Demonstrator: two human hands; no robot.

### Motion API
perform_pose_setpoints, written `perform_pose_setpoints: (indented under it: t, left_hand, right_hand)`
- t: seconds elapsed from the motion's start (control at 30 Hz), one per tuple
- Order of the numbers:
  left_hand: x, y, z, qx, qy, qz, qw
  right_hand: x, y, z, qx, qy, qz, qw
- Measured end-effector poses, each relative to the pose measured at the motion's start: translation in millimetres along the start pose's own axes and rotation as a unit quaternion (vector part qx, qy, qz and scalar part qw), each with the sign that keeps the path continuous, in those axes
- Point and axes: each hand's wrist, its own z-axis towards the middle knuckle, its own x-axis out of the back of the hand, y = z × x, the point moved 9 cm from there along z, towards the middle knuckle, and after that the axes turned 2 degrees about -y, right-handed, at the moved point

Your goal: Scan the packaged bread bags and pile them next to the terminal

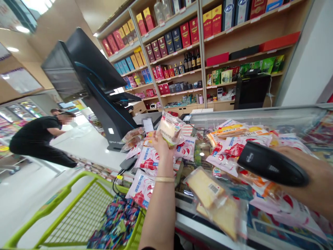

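My left hand [161, 143], at the middle of the view, grips a clear-wrapped bread packet [170, 128] above a pile of pink and white packets [148, 160]. On the right, my right hand [299, 163] is closed round a black handheld scanner [270, 165] that points left. Under and behind the scanner lie more pink and white packets [226, 152] and orange ones [234, 131]. Nearer the counter's front edge, between my arms, two wrapped slices of bread [208, 185] overlap, one showing a barcode.
A black register screen [93, 69] stands on the counter at the left. Below it is a green shopping basket [75, 194] with small colourful packs [117, 222]. A person in black [39, 135] bends over farther left. Shelves of boxes [169, 45] line the back.
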Motion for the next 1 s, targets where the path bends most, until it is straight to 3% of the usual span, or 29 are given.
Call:
perform_pose_setpoints:
  t: [0.1,0.2,0.27,0.37,0.47,0.53,0.57,0.6,0.67,0.7,0.77,0.8,0.87,1.0]
  left_hand:
    - [32.7,24,6,-0.100,0.144,0.127,0.976]
    - [44.6,28,5,-0.131,0.194,0.301,0.925]
    - [42.4,22,6,-0.127,0.188,0.371,0.901]
    - [19.9,28,-1,-0.163,0.153,0.473,0.852]
    - [-2.3,63,-33,-0.257,0.091,0.522,0.808]
    - [4.0,94,-67,-0.336,0.023,0.511,0.791]
    - [20.1,108,-84,-0.360,0.008,0.517,0.777]
    - [48.4,118,-97,-0.353,0.031,0.535,0.767]
    - [130.4,120,-110,-0.243,0.140,0.594,0.754]
    - [172.3,107,-111,-0.153,0.167,0.619,0.752]
    - [231.5,63,-112,-0.015,0.132,0.611,0.780]
    - [246.5,46,-112,-0.008,0.116,0.596,0.795]
    - [255.4,22,-109,-0.034,0.098,0.578,0.809]
    - [224.9,9,-105,-0.083,0.076,0.577,0.809]
  right_hand:
    - [0,-1,1,-0.001,0.005,0.001,1.000]
    - [-1,-2,3,0.000,0.000,0.004,1.000]
    - [-2,-3,3,0.004,-0.006,0.005,1.000]
    - [0,-4,3,0.014,-0.005,0.002,1.000]
    - [0,-4,2,0.018,-0.011,0.005,1.000]
    - [-2,-2,1,0.009,-0.017,0.013,1.000]
    - [-3,0,0,0.001,-0.020,0.016,1.000]
    - [-3,2,-1,-0.007,-0.016,0.017,1.000]
    - [-2,6,-3,-0.024,-0.003,0.022,0.999]
    - [-2,8,-4,-0.029,-0.001,0.028,0.999]
    - [-4,9,-5,-0.034,-0.010,0.043,0.998]
    - [-6,9,-5,-0.034,-0.020,0.049,0.998]
    - [-7,10,-3,-0.047,-0.024,0.043,0.998]
    - [-6,15,3,-0.091,0.002,0.044,0.995]
